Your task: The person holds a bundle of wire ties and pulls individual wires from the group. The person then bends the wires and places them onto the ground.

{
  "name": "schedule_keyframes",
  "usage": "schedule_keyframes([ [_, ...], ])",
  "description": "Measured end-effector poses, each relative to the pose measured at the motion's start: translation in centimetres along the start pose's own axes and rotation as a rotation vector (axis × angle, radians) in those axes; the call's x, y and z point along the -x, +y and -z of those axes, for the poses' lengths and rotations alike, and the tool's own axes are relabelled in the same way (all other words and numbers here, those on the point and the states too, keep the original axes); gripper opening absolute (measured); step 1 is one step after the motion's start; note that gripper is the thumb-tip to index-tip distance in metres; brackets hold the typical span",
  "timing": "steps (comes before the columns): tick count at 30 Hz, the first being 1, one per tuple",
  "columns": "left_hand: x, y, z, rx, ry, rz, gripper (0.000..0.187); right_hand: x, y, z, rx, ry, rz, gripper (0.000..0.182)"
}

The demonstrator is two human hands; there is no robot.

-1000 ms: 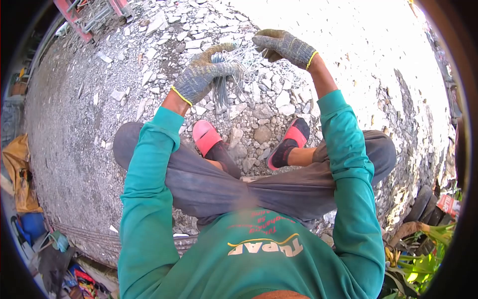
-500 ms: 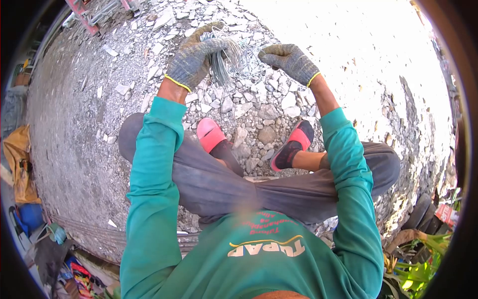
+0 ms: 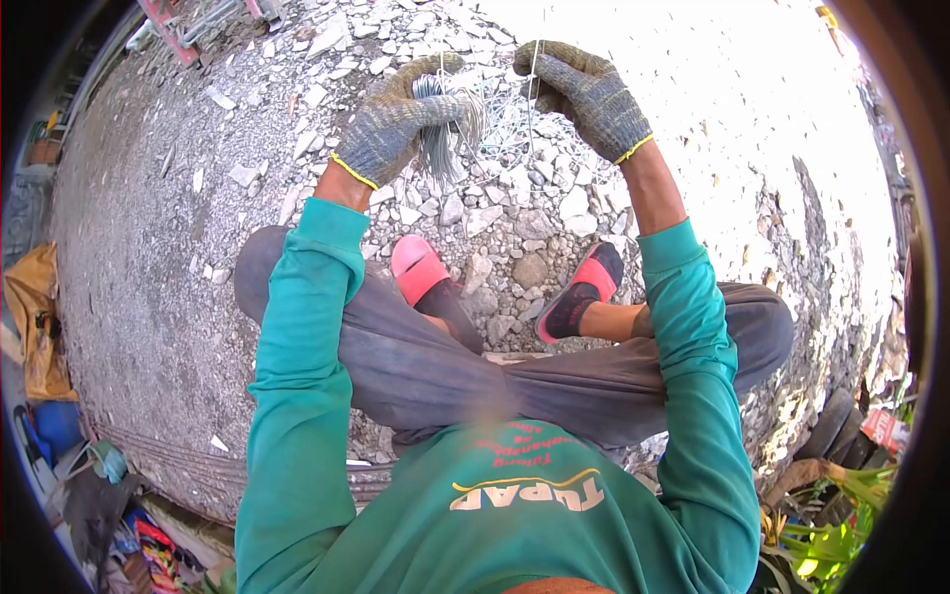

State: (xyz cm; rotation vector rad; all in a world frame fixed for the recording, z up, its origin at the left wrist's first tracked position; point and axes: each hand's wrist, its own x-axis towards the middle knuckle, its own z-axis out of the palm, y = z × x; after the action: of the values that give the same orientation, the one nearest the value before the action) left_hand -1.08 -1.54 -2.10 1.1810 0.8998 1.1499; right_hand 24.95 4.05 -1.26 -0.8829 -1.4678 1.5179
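Observation:
My left hand (image 3: 391,129), in a grey knitted glove with a yellow cuff edge, is closed around a bundle of thin metal wires (image 3: 436,148). The cut ends hang below the fingers. Across from it, my right hand (image 3: 592,99), gloved the same way, pinches a thin strand of wire (image 3: 534,71) that runs up and down past the fingertips. A loose tangle of pale wire (image 3: 505,124) lies on the stones between and below the hands.
Broken stone and gravel (image 3: 252,178) cover the ground. My feet in red-strapped slippers (image 3: 421,265) rest close below the hands. A red metal frame (image 3: 170,35) stands at the upper left, a brown bag (image 3: 40,322) at the left edge, and green plants (image 3: 831,544) at the lower right.
My right hand has moved up slightly and turned, and a wire strand now shows upright at its fingers. My left hand stays on the wire bundle, nearly in place.

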Motion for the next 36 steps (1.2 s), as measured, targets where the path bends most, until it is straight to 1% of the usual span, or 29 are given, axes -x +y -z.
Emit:
schedule_keyframes([
  [1, 0.2, 0.0, 0.0, -0.116, -0.043, 0.003, 0.052, -0.1, 0.1, -0.7, 0.001, 0.005, 0.001, 0.032],
  [2, 0.6, 1.2, -0.5, -0.215, -0.120, 0.095, 0.057, -0.3, 0.4, -1.5, 0.030, 0.042, 0.028, 0.033],
  [3, 0.8, 1.2, -0.7, -0.216, -0.127, 0.098, 0.057, -0.3, 0.6, -2.2, 0.057, 0.082, 0.053, 0.034],
  [5, 1.3, 1.6, -1.3, -0.221, -0.242, 0.073, 0.059, -0.3, 0.7, -2.7, 0.110, 0.076, 0.052, 0.035],
  [6, 1.7, 1.9, -1.6, -0.288, -0.208, 0.137, 0.060, -0.3, 0.6, -2.8, 0.161, 0.034, 0.008, 0.034],
  [7, 1.7, 1.7, -1.5, -0.292, -0.211, 0.139, 0.060, -0.3, 0.4, -3.1, 0.212, -0.009, -0.037, 0.034],
  [8, 1.8, 1.3, -1.4, -0.256, -0.210, 0.120, 0.059, -0.1, 0.2, -3.4, 0.242, -0.015, -0.026, 0.034],
  [9, 1.9, 0.9, -1.3, -0.219, -0.207, 0.100, 0.059, 0.1, 0.0, -3.6, 0.241, -0.014, -0.027, 0.034],
  [10, 2.0, 0.9, -1.2, -0.222, -0.208, 0.144, 0.057, 0.2, -0.4, -3.8, 0.283, 0.020, -0.018, 0.033],
  [11, 1.9, 0.9, -1.3, -0.222, -0.209, 0.145, 0.057, 0.2, -0.5, -3.9, 0.325, 0.055, -0.009, 0.031],
  [13, 1.9, 0.7, -1.2, -0.264, -0.226, 0.115, 0.051, -0.6, -0.3, -3.4, 0.361, 0.205, 0.248, 0.028],
  [14, 1.8, 0.5, -1.0, -0.264, -0.220, 0.117, 0.051, -0.7, -0.9, -3.1, 0.303, 0.288, 0.379, 0.025],
  [15, 1.5, 0.0, -0.8, -0.213, -0.201, 0.100, 0.050, -0.8, -1.8, -2.6, 0.370, 0.346, 0.479, 0.025],
  [17, 1.1, -0.2, -0.3, -0.155, -0.176, 0.076, 0.049, 0.3, -6.0, -3.5, 0.202, 0.507, 0.427, 0.022],
  [19, 1.0, -0.2, 0.0, -0.210, -0.181, 0.118, 0.055, 0.9, -8.4, -2.7, 0.068, 0.500, 0.508, 0.019],
  [20, 0.8, -0.9, 0.1, -0.090, -0.107, 0.143, 0.053, 1.3, -9.3, -2.3, 0.124, 0.430, 0.525, 0.019],
  [21, 0.8, -1.2, 0.7, -0.004, -0.100, 0.171, 0.052, 2.1, -10.3, -2.2, 0.128, 0.324, 0.462, 0.021],
  [23, 0.2, -1.7, 0.9, 0.161, -0.067, 0.131, 0.049, 3.0, -11.2, -2.5, 0.189, 0.112, 0.220, 0.023],
  [24, 0.0, -2.0, 0.9, 0.164, -0.065, 0.132, 0.049, 2.6, -10.2, -1.4, 0.270, -0.100, 0.199, 0.026],
  [25, -0.3, -2.3, 1.0, 0.241, -0.051, 0.117, 0.049, 1.7, -7.6, -0.3, 0.430, -0.151, 0.273, 0.025],
  [26, -0.5, -2.4, 1.0, 0.316, -0.038, 0.102, 0.048, 1.9, -6.6, -2.1, 0.483, -0.090, 0.198, 0.026],
  [27, -0.3, -2.0, 0.6, 0.313, -0.037, 0.100, 0.048, 2.0, -5.6, -4.2, 0.534, -0.027, 0.124, 0.028],
  [29, 0.3, -1.0, -0.5, 0.403, -0.036, 0.118, 0.043, 0.4, -0.6, -4.0, 0.852, 0.045, 0.374, 0.030],
  [30, 0.1, -2.0, 0.2, 0.440, -0.059, 0.119, 0.036, 0.5, -0.2, -4.4, 0.939, 0.075, 0.372, 0.028],
  [31, -0.1, -2.3, 0.3, 0.437, -0.058, 0.118, 0.036, 0.8, -0.4, -4.8, 0.963, 0.074, 0.408, 0.024],
  [33, -0.7, -2.9, 0.2, 0.663, -0.011, 0.237, 0.031, 1.0, -0.2, -5.2, 1.034, 0.075, 0.430, 0.022],
  [34, -0.8, -3.5, 0.8, 0.141, -0.112, 0.068, 0.028, 0.9, -0.1, -5.1, 1.036, 0.074, 0.431, 0.022],
  [35, -1.1, -4.6, 1.5, 0.143, -0.111, 0.068, 0.028, 0.9, 0.2, -5.0, 1.061, 0.080, 0.415, 0.022],
  [36, -1.5, -5.7, 2.1, -0.299, -0.115, -0.147, 0.030, 0.9, 0.4, -5.0, 1.085, 0.086, 0.399, 0.022],
])
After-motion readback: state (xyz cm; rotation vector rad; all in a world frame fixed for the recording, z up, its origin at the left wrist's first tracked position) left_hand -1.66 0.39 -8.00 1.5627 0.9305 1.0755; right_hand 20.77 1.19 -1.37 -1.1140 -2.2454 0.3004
